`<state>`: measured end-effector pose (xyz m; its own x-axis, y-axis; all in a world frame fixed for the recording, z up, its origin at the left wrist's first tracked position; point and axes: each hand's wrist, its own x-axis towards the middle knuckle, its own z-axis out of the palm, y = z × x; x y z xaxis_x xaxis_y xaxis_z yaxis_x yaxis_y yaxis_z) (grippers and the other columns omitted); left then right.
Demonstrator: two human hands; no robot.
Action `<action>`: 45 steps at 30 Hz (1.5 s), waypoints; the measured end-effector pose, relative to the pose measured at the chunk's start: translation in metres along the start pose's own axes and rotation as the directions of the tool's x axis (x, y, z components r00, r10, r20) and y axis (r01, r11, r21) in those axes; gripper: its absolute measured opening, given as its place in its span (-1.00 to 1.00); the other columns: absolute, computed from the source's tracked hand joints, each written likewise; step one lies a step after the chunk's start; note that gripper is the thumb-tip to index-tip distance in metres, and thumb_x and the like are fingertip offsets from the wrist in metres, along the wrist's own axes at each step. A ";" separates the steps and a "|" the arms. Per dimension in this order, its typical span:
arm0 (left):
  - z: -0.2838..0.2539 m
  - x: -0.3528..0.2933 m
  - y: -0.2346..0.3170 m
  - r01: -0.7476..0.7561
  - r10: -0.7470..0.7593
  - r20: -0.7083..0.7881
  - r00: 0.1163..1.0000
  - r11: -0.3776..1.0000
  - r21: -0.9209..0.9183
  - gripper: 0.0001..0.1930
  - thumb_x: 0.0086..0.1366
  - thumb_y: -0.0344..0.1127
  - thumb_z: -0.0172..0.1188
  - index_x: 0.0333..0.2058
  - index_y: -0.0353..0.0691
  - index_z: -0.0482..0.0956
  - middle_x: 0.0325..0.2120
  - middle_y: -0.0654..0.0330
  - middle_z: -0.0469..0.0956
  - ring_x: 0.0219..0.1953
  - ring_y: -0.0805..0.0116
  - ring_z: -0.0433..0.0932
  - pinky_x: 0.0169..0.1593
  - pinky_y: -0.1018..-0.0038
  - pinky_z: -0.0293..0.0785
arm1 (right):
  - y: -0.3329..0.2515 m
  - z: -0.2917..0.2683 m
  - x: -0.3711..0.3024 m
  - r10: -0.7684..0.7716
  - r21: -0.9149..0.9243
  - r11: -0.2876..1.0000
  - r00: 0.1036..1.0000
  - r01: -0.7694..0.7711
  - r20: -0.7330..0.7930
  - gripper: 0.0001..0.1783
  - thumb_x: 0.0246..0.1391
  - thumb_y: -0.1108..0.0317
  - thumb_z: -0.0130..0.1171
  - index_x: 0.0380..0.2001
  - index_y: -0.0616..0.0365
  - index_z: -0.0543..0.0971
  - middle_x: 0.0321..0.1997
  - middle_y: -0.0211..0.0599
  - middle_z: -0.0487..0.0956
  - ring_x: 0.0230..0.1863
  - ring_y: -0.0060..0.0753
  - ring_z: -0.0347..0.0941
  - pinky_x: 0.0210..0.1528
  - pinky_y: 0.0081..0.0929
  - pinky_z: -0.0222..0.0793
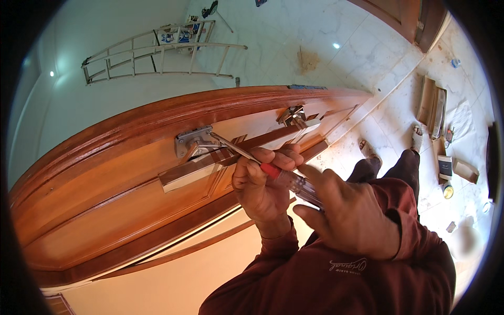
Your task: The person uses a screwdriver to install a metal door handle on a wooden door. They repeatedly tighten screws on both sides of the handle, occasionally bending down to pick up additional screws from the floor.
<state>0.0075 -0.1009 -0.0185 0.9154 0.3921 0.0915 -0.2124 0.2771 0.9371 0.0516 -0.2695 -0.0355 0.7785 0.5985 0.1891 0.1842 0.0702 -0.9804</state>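
Observation:
A screwdriver (271, 169) with a red collar and a clear handle runs slantwise up to the left. Its tip meets the edge of a metal mounting plate (185, 140) on a reddish-brown wooden door (113, 181); the exact contact point is too small to tell. My left hand (257, 191) pinches the tool around its shaft and red collar. Behind it, the fingers of my right hand (352, 215) curl around the clear handle. From the plate a long pull handle (257, 137), brown with shiny metal parts, reaches along the door to a second mount (290, 115).
Beyond the door, a ladder (163, 46) lies near several items on pale tiles. Long open cartons (433, 107), a small dark box (445, 167) and a yellow-rimmed tin (447, 190) are on the floor at the right. A wooden door frame (407, 18) stands at the top right.

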 end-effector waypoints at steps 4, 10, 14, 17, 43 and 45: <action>-0.005 -0.004 -0.004 0.060 -0.056 0.033 0.998 0.986 -0.155 -0.64 0.48 -0.17 -0.06 -0.07 -0.42 0.48 -0.32 -0.17 0.64 -0.16 -0.08 0.63 0.21 -0.07 0.33 | 0.007 0.007 -0.002 -0.264 -0.491 0.833 0.963 0.254 0.049 -0.51 0.08 0.34 0.19 0.05 0.32 0.40 -0.50 -0.38 0.35 -0.67 -0.59 0.35 -0.75 -0.61 0.24; -0.006 0.004 -0.011 0.173 -0.051 0.319 0.947 0.915 -0.366 -0.57 0.54 -0.09 -0.31 0.06 -0.30 0.38 -0.17 -0.07 0.61 0.18 -0.09 0.43 0.37 -0.07 0.03 | -0.009 0.006 0.006 -0.351 -0.627 0.733 0.936 0.263 -0.018 -0.67 0.19 0.35 0.13 -0.02 0.27 0.40 -0.58 -0.43 0.29 -0.68 -0.64 0.28 -0.72 -0.68 0.18; -0.004 -0.002 -0.015 0.186 -0.036 0.294 0.955 0.847 -0.498 -0.59 0.54 -0.09 -0.29 0.05 -0.31 0.35 -0.18 -0.07 0.61 0.25 -0.08 0.35 0.44 -0.08 -0.13 | -0.002 0.041 -0.003 0.159 0.758 0.634 0.985 -0.155 0.069 -0.70 0.32 0.24 0.03 -0.01 0.19 0.37 -0.58 -0.40 0.30 -0.66 -0.63 0.26 -0.67 -0.67 0.16; -0.001 -0.007 -0.016 0.082 -0.085 0.010 0.996 0.907 -0.414 -0.64 0.49 -0.15 -0.10 -0.06 -0.37 0.47 -0.32 -0.12 0.65 0.03 -0.10 0.56 0.33 -0.03 0.15 | 0.003 0.021 0.006 0.213 0.833 0.406 0.925 -0.376 0.314 -0.63 0.35 0.17 -0.02 0.06 0.18 0.33 -0.56 -0.38 0.31 -0.64 -0.60 0.27 -0.64 -0.64 0.16; 0.026 -0.004 -0.007 -0.031 -0.030 -0.199 0.980 0.954 -0.297 -0.62 0.50 -0.12 -0.11 -0.17 -0.36 0.51 -0.49 -0.02 0.63 -0.23 0.05 0.65 0.25 0.04 0.32 | -0.005 0.021 -0.007 0.004 0.386 0.922 1.000 0.005 -0.023 -0.57 0.26 0.30 0.13 0.09 0.30 0.34 -0.59 -0.32 0.36 -0.66 -0.56 0.28 -0.66 -0.58 0.23; 0.028 -0.007 -0.006 -0.004 -0.061 -0.183 0.981 0.943 -0.334 -0.61 0.50 -0.09 -0.12 -0.17 -0.35 0.51 -0.49 0.00 0.63 -0.24 0.06 0.65 0.25 0.05 0.32 | -0.005 0.018 -0.010 0.127 0.716 0.669 0.980 -0.201 0.156 -0.64 0.32 0.30 0.04 0.07 0.26 0.34 -0.58 -0.35 0.37 -0.67 -0.59 0.24 -0.67 -0.60 0.17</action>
<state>0.0116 -0.1301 -0.0150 0.8483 0.5287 -0.0292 -0.3177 0.5523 0.7707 0.0326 -0.2615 -0.0331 0.6924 0.7197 0.0522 -0.4627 0.4983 -0.7332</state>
